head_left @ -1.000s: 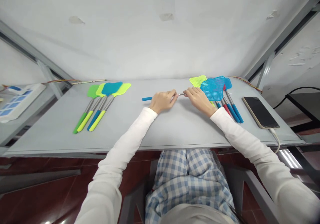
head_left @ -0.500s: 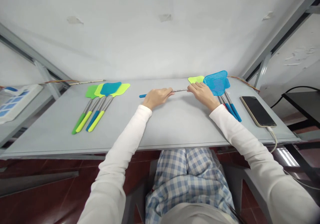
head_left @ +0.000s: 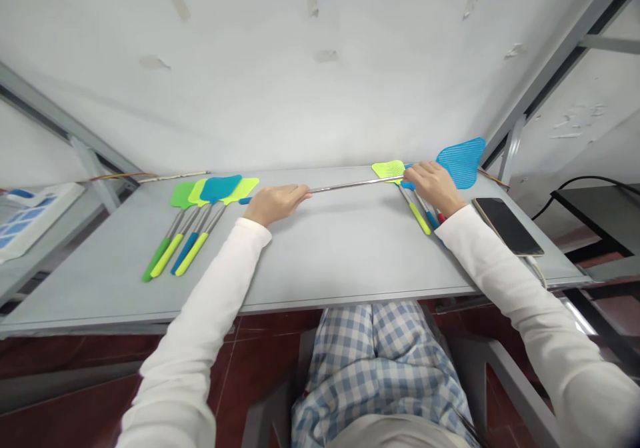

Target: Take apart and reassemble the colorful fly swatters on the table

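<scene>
A blue fly swatter (head_left: 461,163) is stretched between my hands above the table, its thin metal telescopic rod running nearly level. My left hand (head_left: 278,204) is closed round the handle side, and the blue handle tip pokes out to its left. Near the blue mesh head, my right hand (head_left: 432,185) grips the other end of the rod. Under and beside the right hand lie several more swatters, among them one with a yellow-green head (head_left: 388,169); my hand and sleeve partly cover them.
On the left of the grey table (head_left: 320,261) lies a fanned group of swatters with green, yellow and blue heads (head_left: 220,188). A phone (head_left: 508,226) with a white cable lies at the right. A white wall (head_left: 280,101) stands behind.
My hands have moved apart, left hand leftward and right hand rightward, and the swatter's metal rod between them is much longer. The blue head has shifted right.
</scene>
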The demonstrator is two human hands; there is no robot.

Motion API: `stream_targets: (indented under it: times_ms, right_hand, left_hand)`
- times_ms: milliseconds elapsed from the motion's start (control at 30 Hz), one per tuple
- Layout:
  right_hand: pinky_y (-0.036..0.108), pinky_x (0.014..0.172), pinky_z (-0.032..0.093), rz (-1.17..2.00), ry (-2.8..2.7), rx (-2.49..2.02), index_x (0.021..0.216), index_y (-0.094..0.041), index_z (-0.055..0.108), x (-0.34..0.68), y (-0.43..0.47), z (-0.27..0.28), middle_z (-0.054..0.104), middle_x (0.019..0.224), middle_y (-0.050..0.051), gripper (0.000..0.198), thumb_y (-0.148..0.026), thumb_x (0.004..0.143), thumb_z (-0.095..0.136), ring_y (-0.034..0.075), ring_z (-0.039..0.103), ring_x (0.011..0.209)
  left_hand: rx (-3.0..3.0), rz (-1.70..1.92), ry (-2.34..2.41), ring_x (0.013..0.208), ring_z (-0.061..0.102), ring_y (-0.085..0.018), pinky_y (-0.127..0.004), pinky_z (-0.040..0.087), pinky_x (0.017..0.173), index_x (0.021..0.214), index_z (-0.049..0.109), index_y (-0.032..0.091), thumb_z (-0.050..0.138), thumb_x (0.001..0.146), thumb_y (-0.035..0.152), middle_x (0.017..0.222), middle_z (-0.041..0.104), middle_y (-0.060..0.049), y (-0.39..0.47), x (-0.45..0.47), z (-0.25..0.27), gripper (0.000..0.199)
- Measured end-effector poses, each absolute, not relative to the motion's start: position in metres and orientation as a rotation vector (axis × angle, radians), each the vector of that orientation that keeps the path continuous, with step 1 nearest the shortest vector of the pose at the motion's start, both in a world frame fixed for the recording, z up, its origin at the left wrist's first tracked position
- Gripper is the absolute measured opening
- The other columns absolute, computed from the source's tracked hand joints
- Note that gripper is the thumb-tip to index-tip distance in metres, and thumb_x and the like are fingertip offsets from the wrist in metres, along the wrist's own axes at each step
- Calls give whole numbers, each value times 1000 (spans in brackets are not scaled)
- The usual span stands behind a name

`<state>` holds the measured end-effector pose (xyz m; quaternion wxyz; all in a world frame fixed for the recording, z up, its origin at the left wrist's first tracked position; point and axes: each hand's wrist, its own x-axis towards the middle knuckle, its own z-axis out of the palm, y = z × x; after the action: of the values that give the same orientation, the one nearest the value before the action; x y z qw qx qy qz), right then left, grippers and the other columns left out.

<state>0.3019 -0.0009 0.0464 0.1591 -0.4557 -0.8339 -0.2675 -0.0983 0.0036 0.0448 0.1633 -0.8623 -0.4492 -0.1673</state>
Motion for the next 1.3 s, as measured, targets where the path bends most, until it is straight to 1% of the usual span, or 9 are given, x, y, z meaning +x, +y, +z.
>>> stream_targets:
  times_ms: [167,333,500,700,833,967,1067,1167,1300]
  right_hand:
    - [35,67,28,-742,-2283,-1381,80,-22,57,316,3,47,58,72,7,29,-22,97,34,23,48,73]
    - [35,68,29,-771,-2323,-1325,83,-20,58,312,-1,44,59,74,8,28,-24,97,35,23,48,73]
    - [33,68,29,-777,-2360,-1251,84,-19,57,302,-2,36,60,76,8,26,-22,97,35,23,47,74]
    - [34,69,28,-765,-2325,-1259,87,-19,57,297,0,28,60,79,8,24,-20,97,36,23,47,76]
    - [34,70,28,-759,-2324,-1281,89,-19,58,299,-4,27,60,80,9,26,-24,98,34,24,47,78]
    - [33,71,30,-767,-2342,-1272,100,-17,60,302,-5,33,63,86,10,29,-28,100,34,23,50,80]
    - [32,73,32,-729,-2394,-1225,111,-17,60,300,-4,40,65,90,9,30,-30,101,35,22,53,82]
    - [31,74,33,-678,-2485,-1168,105,-17,63,288,-6,42,66,86,8,33,-33,101,35,21,56,83]
    - [28,67,31,-574,-2567,-1268,93,-15,63,268,-12,37,67,83,9,38,-32,103,31,19,59,80]
  left_hand:
    - [-2434,-479,-1278,60,60,-18,-30,30,52,82,64,23,24,97,55,70,67,-8,2,-116,47,54]
    - [-2419,-401,-1329,60,61,-19,-29,28,52,87,66,20,25,97,51,71,69,-9,1,-109,41,52]
    - [-2383,-269,-1501,71,66,-21,-28,30,55,98,66,17,24,99,43,84,72,-12,-9,-76,45,49]
    - [-2314,-335,-1750,78,68,-23,-28,34,60,99,65,17,17,101,41,83,72,-12,-10,-39,48,54]
    - [-2408,-439,-1741,78,67,-22,-28,36,63,97,64,18,21,100,41,83,72,-10,-8,-41,49,49]
    - [-2697,-473,-1524,78,65,-19,-26,40,67,102,60,19,30,98,46,88,70,-6,-10,-55,51,40]
    - [-2723,-280,-1446,78,66,-19,-26,40,66,105,59,19,27,100,44,90,71,-7,-12,-61,48,41]
    - [-2598,-142,-1440,76,67,-20,-26,39,61,107,59,19,26,101,44,89,72,-9,-13,-61,43,42]
    - [-2522,-191,-1406,75,68,-21,-26,38,58,103,63,19,27,100,46,87,72,-11,-15,-60,36,45]
